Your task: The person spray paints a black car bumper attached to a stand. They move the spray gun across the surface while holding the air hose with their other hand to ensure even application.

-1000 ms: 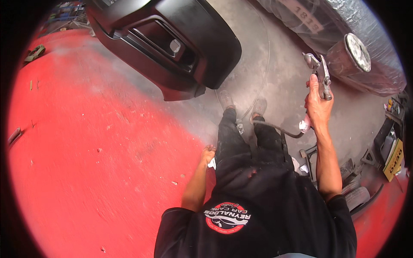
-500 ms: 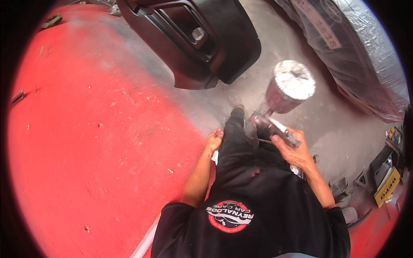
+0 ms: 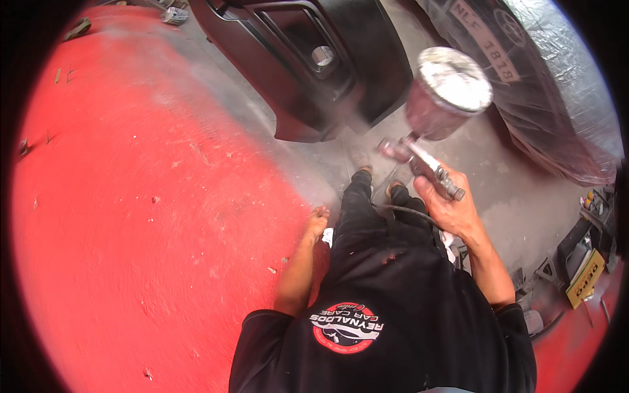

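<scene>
**Gravity-feed spray gun point(image 3: 427, 161) near black bumper point(image 3: 375, 56)**

The right hand point(image 3: 453, 208) is closed around the gun's handle, just beyond the bumper's lower right edge; the paint cup point(image 3: 440, 118) sits uppermost. The left hand point(image 3: 317, 224), fingers loosely curled, hangs below the bumper; whether it grips anything cannot be determined. A plastic-covered car point(image 3: 557, 118) stands right of the bumper.

White lettering crosses a round emblem point(image 3: 346, 329) on a black shirt point(image 3: 426, 321). Beyond the shirt, to its right, letters and digits fill a pale plate point(image 3: 483, 40) beside an oval badge point(image 3: 509, 27); right of the shirt, dark capitals mark a yellow box point(image 3: 585, 280).
</scene>
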